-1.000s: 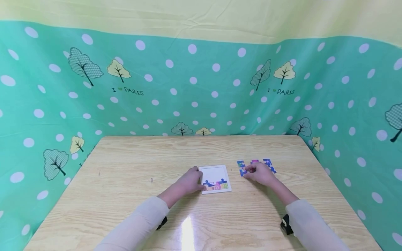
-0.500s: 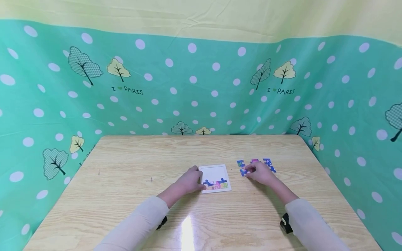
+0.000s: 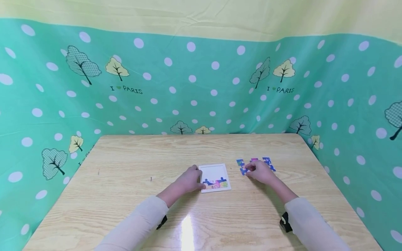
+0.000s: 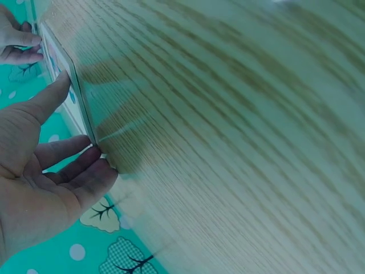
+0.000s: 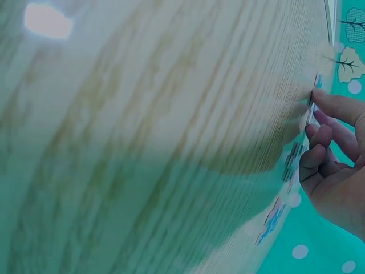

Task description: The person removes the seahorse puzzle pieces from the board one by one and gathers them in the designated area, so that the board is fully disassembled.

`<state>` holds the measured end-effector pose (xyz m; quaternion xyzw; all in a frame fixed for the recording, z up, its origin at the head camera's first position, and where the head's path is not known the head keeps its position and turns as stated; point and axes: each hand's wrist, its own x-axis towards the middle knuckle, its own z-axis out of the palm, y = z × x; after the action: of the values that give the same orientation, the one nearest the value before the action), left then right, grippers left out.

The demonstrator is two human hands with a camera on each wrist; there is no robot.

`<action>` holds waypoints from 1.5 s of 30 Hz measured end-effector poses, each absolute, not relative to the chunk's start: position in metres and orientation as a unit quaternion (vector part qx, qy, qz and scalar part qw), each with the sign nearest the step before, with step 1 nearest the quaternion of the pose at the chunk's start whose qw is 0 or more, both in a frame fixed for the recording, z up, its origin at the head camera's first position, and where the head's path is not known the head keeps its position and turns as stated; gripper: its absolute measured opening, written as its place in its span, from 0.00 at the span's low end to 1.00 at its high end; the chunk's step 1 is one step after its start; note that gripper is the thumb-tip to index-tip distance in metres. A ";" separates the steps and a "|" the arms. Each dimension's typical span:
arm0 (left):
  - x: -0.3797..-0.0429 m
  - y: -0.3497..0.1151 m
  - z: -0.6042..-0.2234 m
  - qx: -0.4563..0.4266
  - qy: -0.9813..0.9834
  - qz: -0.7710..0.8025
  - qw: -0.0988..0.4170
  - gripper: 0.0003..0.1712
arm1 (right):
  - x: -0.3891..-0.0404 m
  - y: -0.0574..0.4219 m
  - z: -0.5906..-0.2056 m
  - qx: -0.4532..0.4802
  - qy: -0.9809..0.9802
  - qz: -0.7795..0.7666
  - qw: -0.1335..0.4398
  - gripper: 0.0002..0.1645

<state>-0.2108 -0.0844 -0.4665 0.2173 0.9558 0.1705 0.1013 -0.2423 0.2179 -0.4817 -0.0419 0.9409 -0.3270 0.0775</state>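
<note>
A square white puzzle frame (image 3: pixel 228 177) lies flat on the table, with a row of joined pieces (image 3: pixel 216 184) along its near side. My left hand (image 3: pixel 188 179) holds its left edge; in the left wrist view the thumb (image 4: pixel 56 94) lies on the rim and the fingers are at the edge. To the right, my right hand (image 3: pixel 262 172) pinches at a blue puzzle piece (image 3: pixel 243 171) between thumb and index finger, low at the table. In the right wrist view its other fingers (image 5: pixel 317 160) are curled. The hand hides part of the loose pieces.
Loose blue and pink pieces lie around the right hand: a blue-green piece (image 3: pixel 240 162), a pink one (image 3: pixel 254 159) and blue ones (image 3: pixel 267 160). A wooden table (image 3: pixel 141 157) bears everything. Green dotted cloth (image 3: pixel 188 101) hangs behind and at both sides.
The right thumb tip has shifted slightly to the right at the blue piece. The left hand and the frame stay in place.
</note>
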 end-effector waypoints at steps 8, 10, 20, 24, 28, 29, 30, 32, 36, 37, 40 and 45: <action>-0.212 -0.085 -0.468 0.219 0.955 0.173 0.100 0.25 | -0.242 0.219 -0.480 -0.044 0.940 -0.328 0.078 0.15; -0.212 -0.085 -0.468 0.219 0.955 0.175 0.100 0.26 | -0.241 0.219 -0.478 -0.045 0.940 -0.330 0.075 0.15; -0.212 -0.086 -0.468 0.222 0.954 0.175 0.099 0.23 | -0.234 0.208 -0.469 -0.069 0.935 -0.345 0.055 0.12; -0.212 -0.086 -0.468 0.222 0.954 0.176 0.099 0.23 | -0.234 0.202 -0.468 -0.087 0.933 -0.346 0.052 0.13; -0.212 -0.085 -0.468 0.222 0.954 0.177 0.099 0.23 | -0.234 0.198 -0.469 -0.101 0.929 -0.351 0.052 0.14; -0.212 -0.085 -0.468 0.222 0.954 0.177 0.099 0.23 | -0.234 0.197 -0.469 -0.102 0.929 -0.353 0.053 0.15; -0.212 -0.085 -0.468 0.221 0.954 0.177 0.100 0.23 | -0.233 0.196 -0.470 -0.102 0.928 -0.355 0.054 0.15; -0.212 -0.086 -0.468 0.220 0.954 0.179 0.101 0.22 | -0.233 0.195 -0.471 -0.097 0.927 -0.359 0.057 0.15; -0.212 -0.086 -0.468 0.217 0.953 0.183 0.103 0.22 | -0.232 0.191 -0.472 -0.100 0.926 -0.358 0.059 0.15; -0.212 -0.086 -0.467 0.217 0.953 0.183 0.103 0.22 | -0.232 0.190 -0.473 -0.101 0.927 -0.357 0.058 0.15; -0.212 -0.086 -0.467 0.216 0.954 0.181 0.104 0.23 | -0.230 0.185 -0.472 -0.104 0.928 -0.353 0.056 0.15; -0.212 -0.086 -0.467 0.214 0.953 0.185 0.104 0.24 | -0.227 0.178 -0.471 -0.099 0.925 -0.360 0.070 0.15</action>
<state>-0.2115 -0.0856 -0.4667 0.2142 0.9535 0.1853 0.1036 -0.2272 0.1776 -0.4713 -0.0988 0.9250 -0.3602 0.0695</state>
